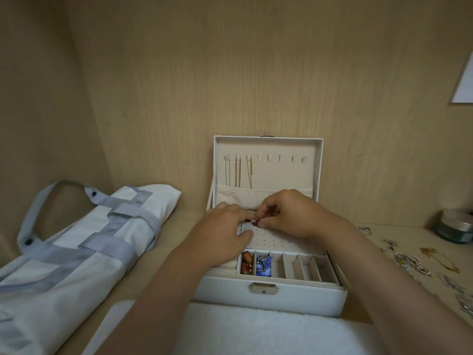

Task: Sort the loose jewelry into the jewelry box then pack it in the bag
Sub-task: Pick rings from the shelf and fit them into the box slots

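Observation:
A white jewelry box (302,301) stands open in front of me, its lid upright with three thin chains (239,172) hanging inside. My left hand (222,234) and my right hand (289,213) meet over the perforated earring panel (279,243) and pinch a small red-and-silver earring (255,222) between their fingertips. Brown beads (246,262) and blue pieces (263,262) fill two front compartments. Loose silver and gold jewelry (409,260) lies on the shelf to the right. A white and grey tote bag (76,247) lies flat on the left.
A white towel (256,329) lies at the near edge under my forearms. A round tin with a metal lid (455,228) stands at the far right. Wooden walls close in behind and to the left. A white sheet (464,83) hangs on the right wall.

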